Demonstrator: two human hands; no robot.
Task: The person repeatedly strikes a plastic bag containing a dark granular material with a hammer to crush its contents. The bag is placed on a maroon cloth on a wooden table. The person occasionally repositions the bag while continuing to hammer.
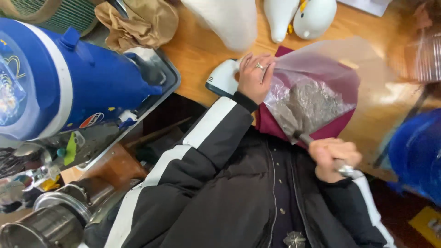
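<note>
**Scoop inside a clear bag, both hands gripping**

The wooden table [202, 50] fills the upper middle of the view, and the person's black jacket [220, 197] with white sleeve stripes fills the bottom. At the left a big blue cooler [64, 82] with a white band lies on a metal tray [167, 76]. Crumpled brown paper [138, 23] sits behind the cooler's end. Blurred blue cloth [415, 151] shows at the right edge.

Over the table's near edge, in front of the person's chest, hangs a clear plastic bag [330, 69]. Its mouth faces the person and its far end spreads toward the upper right. A maroon cloth [275, 124] lies under it. Inside the bag is a metal scoop [308, 105], its blade loaded with grey, glittery grains; exactly what they are is unclear.

The left hand [255, 78], a ring on one finger, is pinched shut on the bag's left edge and holds it up. The right hand [333, 158] is fisted around the scoop's handle, which sticks out of the bag's mouth toward the lower right.

A white device [223, 78] with a dark base lies on the table just behind the left hand. Two white duck-like figures [303, 18] stand at the top. Metal cans [59, 216] crowd the lower left corner
</note>
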